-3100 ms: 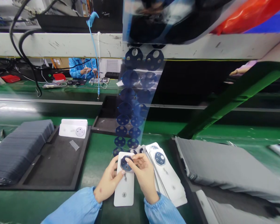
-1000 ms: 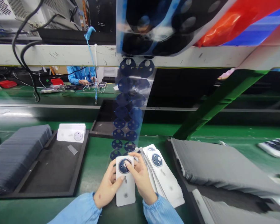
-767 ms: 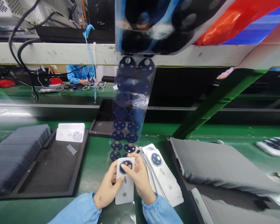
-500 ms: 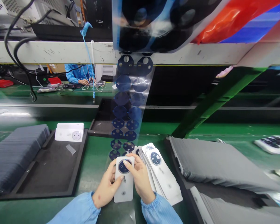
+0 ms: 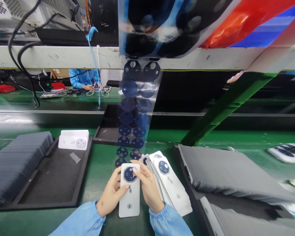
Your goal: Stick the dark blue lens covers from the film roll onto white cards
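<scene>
Both hands, left (image 5: 111,193) and right (image 5: 148,185), grip the white panel (image 5: 129,196) between thumbs and fingers.

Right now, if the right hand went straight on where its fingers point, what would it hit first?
The white rounded-corner panel, which the right hand is touching. Beyond it, probably the clear plastic strip of dark blue discs, though depth is hard to judge.
</scene>
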### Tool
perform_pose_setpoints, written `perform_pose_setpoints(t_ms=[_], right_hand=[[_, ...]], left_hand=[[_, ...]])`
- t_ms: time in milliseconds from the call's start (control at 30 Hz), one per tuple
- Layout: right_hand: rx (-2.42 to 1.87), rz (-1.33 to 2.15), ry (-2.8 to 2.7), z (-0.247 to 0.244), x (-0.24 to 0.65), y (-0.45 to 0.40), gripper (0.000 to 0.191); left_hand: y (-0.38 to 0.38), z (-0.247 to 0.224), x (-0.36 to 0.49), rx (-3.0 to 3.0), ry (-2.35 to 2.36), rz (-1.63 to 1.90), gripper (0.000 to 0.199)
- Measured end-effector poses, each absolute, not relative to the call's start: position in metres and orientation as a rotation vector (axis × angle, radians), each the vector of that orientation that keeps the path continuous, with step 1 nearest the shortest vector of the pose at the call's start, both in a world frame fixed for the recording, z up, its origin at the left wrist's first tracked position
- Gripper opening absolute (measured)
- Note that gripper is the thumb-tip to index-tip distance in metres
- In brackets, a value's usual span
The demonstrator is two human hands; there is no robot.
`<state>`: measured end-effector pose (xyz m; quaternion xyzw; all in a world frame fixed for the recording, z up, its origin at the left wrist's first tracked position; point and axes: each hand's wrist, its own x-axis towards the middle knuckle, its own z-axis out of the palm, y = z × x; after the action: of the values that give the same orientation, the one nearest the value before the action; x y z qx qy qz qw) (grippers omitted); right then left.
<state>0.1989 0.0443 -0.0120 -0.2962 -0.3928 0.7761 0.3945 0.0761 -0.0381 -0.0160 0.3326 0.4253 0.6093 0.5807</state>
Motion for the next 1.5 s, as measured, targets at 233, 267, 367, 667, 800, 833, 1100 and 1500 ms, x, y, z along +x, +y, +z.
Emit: perform_pose_setpoints(t_ms=[233,267,367,667,800,833,1100,1500], right_hand=[[-0.697,2.056,-1.076,-0.01,0.203,0.047,0.045],[-0.685,2.07,-1.081,-0.01,0.202,0.046,0.047],[-0.675,2.052,-1.07,-0.011,0.201,0.044,0.043],[-0.775,1.83,-1.15,-0.015,0.196,0.041,0.035],[-0.809,1.778,-1.196,-0.017,0.195,0.042,0.034],[-0.824,1.759,-1.199,-0.018,0.195,0.042,0.033],[-0.892,1.713,-1.211,-0.019,0.194,0.043,0.027],[-1.007,1.153,-1.642,-0.016,0.208,-0.01,0.074]], left_hand=[[-0.037,-0.017,0.073,0.723,1.015,1.437,0.062],[-0.037,-0.016,0.073,0.717,1.013,1.437,0.062],[-0.037,-0.015,0.076,0.727,0.999,1.425,0.061],[-0.04,-0.013,0.083,0.792,1.041,1.326,0.067],[-0.041,-0.013,0.082,0.826,1.093,1.299,0.069],[-0.041,-0.012,0.082,0.831,1.101,1.292,0.07],[-0.041,-0.006,0.083,0.79,1.077,1.296,0.073],[-0.059,0.006,0.085,1.04,0.982,1.208,0.082]])
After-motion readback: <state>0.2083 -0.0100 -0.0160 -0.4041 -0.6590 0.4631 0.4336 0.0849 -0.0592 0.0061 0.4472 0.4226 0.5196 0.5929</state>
